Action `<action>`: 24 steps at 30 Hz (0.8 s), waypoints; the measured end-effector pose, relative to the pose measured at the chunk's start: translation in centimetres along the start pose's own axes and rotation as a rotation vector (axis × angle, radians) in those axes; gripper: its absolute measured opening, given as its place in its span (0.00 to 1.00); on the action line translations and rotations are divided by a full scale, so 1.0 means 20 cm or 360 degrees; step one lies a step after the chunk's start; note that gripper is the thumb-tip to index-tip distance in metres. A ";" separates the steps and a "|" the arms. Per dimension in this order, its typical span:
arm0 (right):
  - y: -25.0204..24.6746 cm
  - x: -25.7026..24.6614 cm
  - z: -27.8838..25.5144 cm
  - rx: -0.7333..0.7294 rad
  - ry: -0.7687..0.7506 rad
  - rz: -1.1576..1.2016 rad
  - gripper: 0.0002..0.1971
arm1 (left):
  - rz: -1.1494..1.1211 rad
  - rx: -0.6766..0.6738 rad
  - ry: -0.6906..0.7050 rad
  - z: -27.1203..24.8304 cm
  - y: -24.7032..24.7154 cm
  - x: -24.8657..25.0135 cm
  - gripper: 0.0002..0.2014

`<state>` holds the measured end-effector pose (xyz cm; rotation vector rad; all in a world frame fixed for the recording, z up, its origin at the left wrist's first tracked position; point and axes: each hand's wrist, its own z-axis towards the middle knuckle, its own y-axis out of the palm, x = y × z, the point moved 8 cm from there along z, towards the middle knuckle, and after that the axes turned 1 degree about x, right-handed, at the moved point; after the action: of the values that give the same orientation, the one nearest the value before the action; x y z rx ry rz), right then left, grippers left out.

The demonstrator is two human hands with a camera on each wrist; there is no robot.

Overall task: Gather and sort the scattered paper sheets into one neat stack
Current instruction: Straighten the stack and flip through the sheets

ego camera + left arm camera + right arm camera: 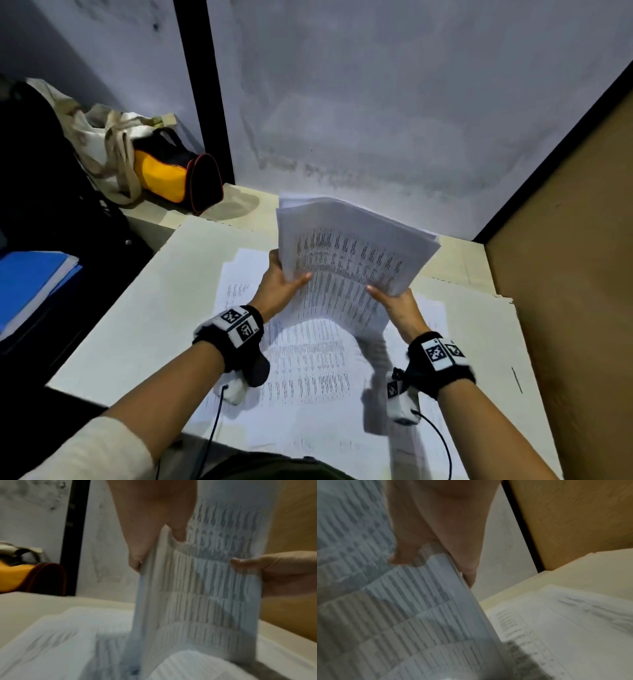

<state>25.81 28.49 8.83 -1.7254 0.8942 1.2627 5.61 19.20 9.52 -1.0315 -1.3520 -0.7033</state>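
Bundle of sheets point(346, 260): gripped at both sides by left hand point(279, 291) and right hand point(397, 305); more loose sheets point(308, 370) beneath it on worktop point(137, 308), ungathered.

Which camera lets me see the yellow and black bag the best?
The head view. There the yellow and black bag shows whole and sharp, on its side by the wall, beside a cloth bag. The left wrist view catches only a blurred piece at its left edge. The right wrist view misses it.
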 end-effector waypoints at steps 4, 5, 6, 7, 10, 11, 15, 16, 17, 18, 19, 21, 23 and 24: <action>-0.10 -0.01 0.02 0.0269 -0.0058 -0.0073 0.22 | 0.0554 -0.0070 -0.0304 0.06 -0.18 -0.36 0.36; -0.13 -0.01 0.02 0.0296 -0.0054 -0.0080 0.14 | 0.0740 0.0022 -0.0464 0.05 -0.29 -0.49 0.35; -0.17 -0.02 0.03 0.0330 -0.0041 -0.0111 0.08 | 0.0912 0.0137 -0.0652 0.01 -0.40 -0.60 0.33; -0.20 -0.01 0.02 0.0334 -0.0018 -0.0139 0.05 | 0.1054 0.0242 -0.0842 -0.04 -0.49 -0.70 0.32; -0.24 0.11 0.03 0.0305 0.0126 -0.0256 0.08 | 0.1326 0.0356 -0.1076 -0.18 -0.60 -0.83 0.30; -0.25 0.17 0.03 0.0302 0.0197 -0.0309 0.10 | 0.1344 0.0348 -0.1063 -0.18 -0.59 -0.84 0.31; -0.25 0.35 0.03 0.0302 0.0388 -0.0497 0.09 | 0.0868 0.0374 -0.1104 -0.15 -0.53 -0.86 0.35; -0.25 0.38 0.03 0.0306 0.0417 -0.0537 0.09 | 0.0730 0.0378 -0.1118 -0.13 -0.53 -0.86 0.35; -0.25 0.39 0.04 0.0308 0.0430 -0.0559 0.10 | 0.0639 0.0361 -0.1137 -0.11 -0.54 -0.87 0.33; -0.25 0.39 0.04 0.0312 0.0443 -0.0569 0.11 | 0.0583 0.0353 -0.1135 -0.09 -0.56 -0.87 0.31; -0.25 0.39 0.05 0.0305 0.0446 -0.0579 0.12 | 0.0555 0.0348 -0.1114 -0.06 -0.58 -0.86 0.27; -0.26 0.38 0.06 0.0289 0.0441 -0.0642 0.11 | 0.0520 0.0364 -0.0998 -0.01 -0.64 -0.79 0.12; -0.25 0.36 0.06 0.0276 0.0427 -0.0704 0.11 | 0.0581 0.0321 -0.0922 0.06 -0.68 -0.77 0.11; -0.25 0.35 0.06 0.0273 0.0421 -0.0720 0.11 | 0.0669 0.0245 -0.0908 0.08 -0.68 -0.76 0.08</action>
<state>31.57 31.07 2.82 -1.8472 0.6805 0.6547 -9.18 12.63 -2.91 -1.3945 -1.5647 0.0211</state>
